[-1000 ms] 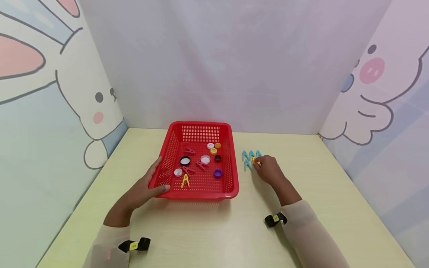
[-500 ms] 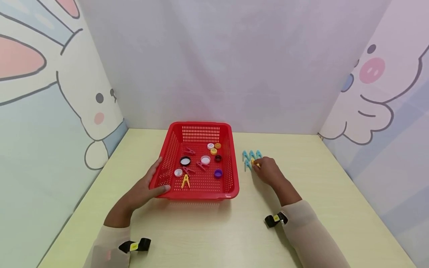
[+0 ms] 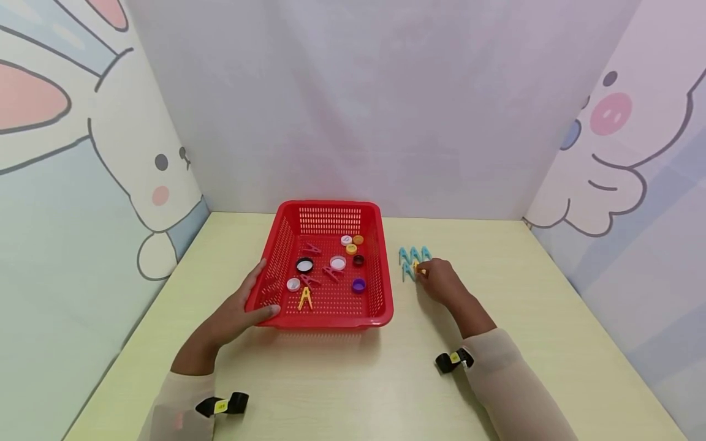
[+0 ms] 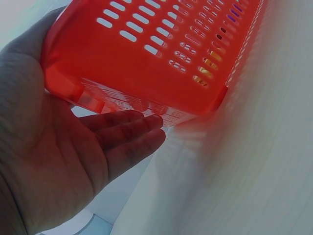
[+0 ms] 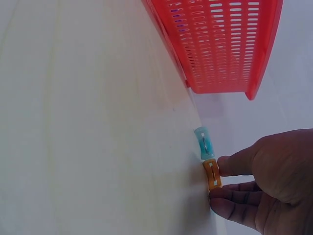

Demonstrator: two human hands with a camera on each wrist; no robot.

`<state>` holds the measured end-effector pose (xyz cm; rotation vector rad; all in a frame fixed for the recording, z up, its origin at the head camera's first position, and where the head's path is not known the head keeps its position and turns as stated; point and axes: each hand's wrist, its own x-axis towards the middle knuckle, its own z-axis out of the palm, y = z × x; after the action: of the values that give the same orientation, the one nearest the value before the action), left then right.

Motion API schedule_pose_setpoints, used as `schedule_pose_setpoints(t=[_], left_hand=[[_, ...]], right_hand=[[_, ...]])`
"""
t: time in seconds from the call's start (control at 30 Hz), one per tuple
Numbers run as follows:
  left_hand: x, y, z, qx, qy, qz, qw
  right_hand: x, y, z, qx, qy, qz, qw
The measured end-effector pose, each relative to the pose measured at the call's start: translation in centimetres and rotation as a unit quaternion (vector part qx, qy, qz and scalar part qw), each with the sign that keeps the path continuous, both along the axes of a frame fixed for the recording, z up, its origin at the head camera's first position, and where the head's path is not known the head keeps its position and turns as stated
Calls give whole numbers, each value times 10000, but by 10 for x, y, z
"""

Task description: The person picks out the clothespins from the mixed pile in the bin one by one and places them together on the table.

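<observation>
Pale wood-look counter (image 3: 331, 386): L hand (image 3: 234, 315) holds red perforated plastic basket (image 3: 331, 321), R hand (image 3: 439, 280) pinches A-shaped yellow plastic clip (image 5: 212, 174) just beside teal plastic clips (image 3: 407, 270), so sloppy release cd nudge 'em.

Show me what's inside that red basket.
The red basket holds three pink clips, one yellow clip and eight round caps of mixed colors. Whatever lies directly beneath those pieces is covered and can't be seen.
</observation>
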<state>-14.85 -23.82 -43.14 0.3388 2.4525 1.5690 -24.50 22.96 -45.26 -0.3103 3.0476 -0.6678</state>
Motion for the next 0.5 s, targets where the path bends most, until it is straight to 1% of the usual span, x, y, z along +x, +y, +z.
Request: schedule_pose_setpoints(t=[0.23, 0.5], left_hand=[[-1, -1, -1, -1, 29, -4, 10000], [-1, -1, -3, 12, 55, -34, 10000]], right_hand=[[2, -2, 3, -59, -142, -104, 9998], [4, -1, 4, -28, -56, -78, 10000]])
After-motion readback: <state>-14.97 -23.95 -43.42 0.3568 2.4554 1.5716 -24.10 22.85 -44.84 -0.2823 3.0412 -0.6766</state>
